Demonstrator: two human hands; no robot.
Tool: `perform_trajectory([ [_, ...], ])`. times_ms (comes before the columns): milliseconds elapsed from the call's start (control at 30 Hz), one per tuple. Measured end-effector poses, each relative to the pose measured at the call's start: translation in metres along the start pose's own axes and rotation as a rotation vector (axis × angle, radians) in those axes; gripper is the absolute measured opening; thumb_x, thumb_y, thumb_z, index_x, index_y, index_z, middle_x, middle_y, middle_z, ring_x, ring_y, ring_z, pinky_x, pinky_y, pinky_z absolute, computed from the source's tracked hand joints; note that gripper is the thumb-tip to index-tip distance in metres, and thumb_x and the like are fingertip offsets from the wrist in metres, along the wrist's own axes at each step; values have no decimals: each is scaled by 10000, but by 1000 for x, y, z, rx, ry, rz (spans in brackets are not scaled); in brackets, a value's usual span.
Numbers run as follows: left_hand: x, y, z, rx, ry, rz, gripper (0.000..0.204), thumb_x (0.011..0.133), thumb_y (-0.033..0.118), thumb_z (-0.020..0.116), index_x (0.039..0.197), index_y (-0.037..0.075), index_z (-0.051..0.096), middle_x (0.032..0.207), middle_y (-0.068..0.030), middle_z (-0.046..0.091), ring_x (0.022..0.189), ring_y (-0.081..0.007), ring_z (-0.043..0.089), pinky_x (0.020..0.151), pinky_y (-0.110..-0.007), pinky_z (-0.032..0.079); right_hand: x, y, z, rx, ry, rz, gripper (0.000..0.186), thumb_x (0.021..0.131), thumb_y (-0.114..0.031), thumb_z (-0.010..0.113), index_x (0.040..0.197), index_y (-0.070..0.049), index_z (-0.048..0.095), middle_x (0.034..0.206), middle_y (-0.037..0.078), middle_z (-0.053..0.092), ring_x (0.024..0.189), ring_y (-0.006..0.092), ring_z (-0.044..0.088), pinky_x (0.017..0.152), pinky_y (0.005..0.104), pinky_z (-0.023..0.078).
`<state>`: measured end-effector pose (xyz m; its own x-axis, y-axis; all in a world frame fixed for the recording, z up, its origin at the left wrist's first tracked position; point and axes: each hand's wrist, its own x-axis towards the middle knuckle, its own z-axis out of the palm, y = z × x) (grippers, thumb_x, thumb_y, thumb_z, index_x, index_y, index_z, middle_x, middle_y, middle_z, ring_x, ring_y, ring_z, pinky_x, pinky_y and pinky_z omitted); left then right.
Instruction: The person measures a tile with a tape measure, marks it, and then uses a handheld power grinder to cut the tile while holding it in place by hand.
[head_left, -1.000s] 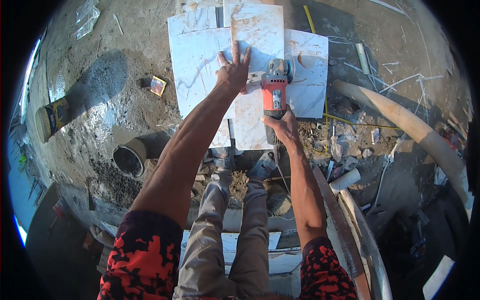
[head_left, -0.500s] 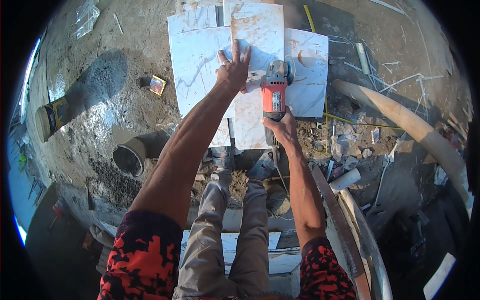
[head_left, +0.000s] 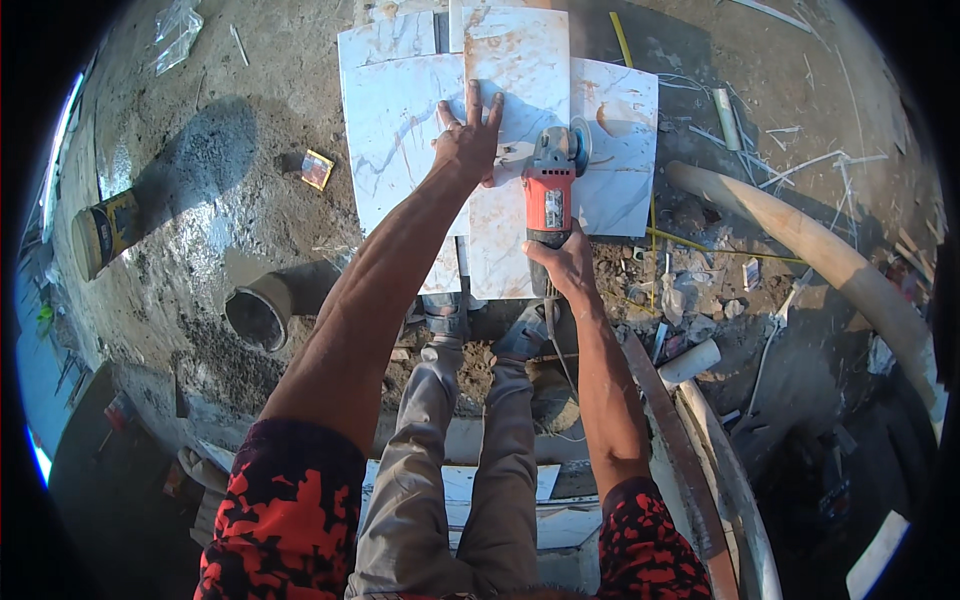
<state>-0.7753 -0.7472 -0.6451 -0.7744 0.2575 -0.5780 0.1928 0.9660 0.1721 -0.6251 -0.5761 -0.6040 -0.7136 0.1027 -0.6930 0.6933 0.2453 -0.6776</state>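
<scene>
My left hand (head_left: 468, 140) lies with fingers spread, pressing on a narrow white marbled tile (head_left: 520, 60) that has brown stains. This tile rests across wider white marbled tiles (head_left: 395, 130) stacked on the ground. My right hand (head_left: 567, 262) is wrapped round the rear body of a red and grey angle grinder (head_left: 549, 200). The grinder's disc (head_left: 580, 145) stands upright at the narrow tile's right edge; whether it spins cannot be made out. A cord (head_left: 553, 340) runs back from the grinder toward my feet.
On the left stand a bucket (head_left: 258, 312) and a dark, yellow-marked container (head_left: 104, 236). A small packet (head_left: 316, 170) lies between them and the tiles. To the right are a long curved pole (head_left: 800, 225), a short white pipe (head_left: 690, 362), yellow strips (head_left: 720, 244) and scattered rubble.
The grinder in my right hand has shifted very slightly toward me along the narrow tile's right edge. My left hand keeps its place on the tile.
</scene>
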Motion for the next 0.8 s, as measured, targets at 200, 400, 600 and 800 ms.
perform_trajectory([
  [200,-1,1,-2,-20,-20,-12,1333,526,248,927,1532,225,53,1576,-192,-85,1320,-620,195,798,-582,573,3,11,-1,-4,-16,8,615,634,-245,805,1114,24,531,900,106,644,790,220,622,743,367,503],
  [400,-2,1,-5,-32,-34,-18,1325,531,242,926,1532,226,58,1578,-188,-87,1326,-613,191,803,-581,572,-9,14,0,7,-21,-9,620,634,-254,808,1116,20,531,907,102,641,791,218,618,747,368,502],
  [600,0,0,-1,-4,-13,-11,1320,531,261,924,1532,223,63,1578,-193,-73,1319,-616,207,774,-572,584,3,9,0,7,-13,-2,607,633,-224,810,1117,11,530,906,93,636,796,216,614,748,362,500],
  [800,0,0,1,12,-1,3,1325,519,280,926,1529,205,71,1572,-215,-55,1307,-627,221,769,-565,588,-13,20,-1,37,-34,-13,607,631,-220,810,1119,9,529,923,96,629,814,216,612,756,366,497],
])
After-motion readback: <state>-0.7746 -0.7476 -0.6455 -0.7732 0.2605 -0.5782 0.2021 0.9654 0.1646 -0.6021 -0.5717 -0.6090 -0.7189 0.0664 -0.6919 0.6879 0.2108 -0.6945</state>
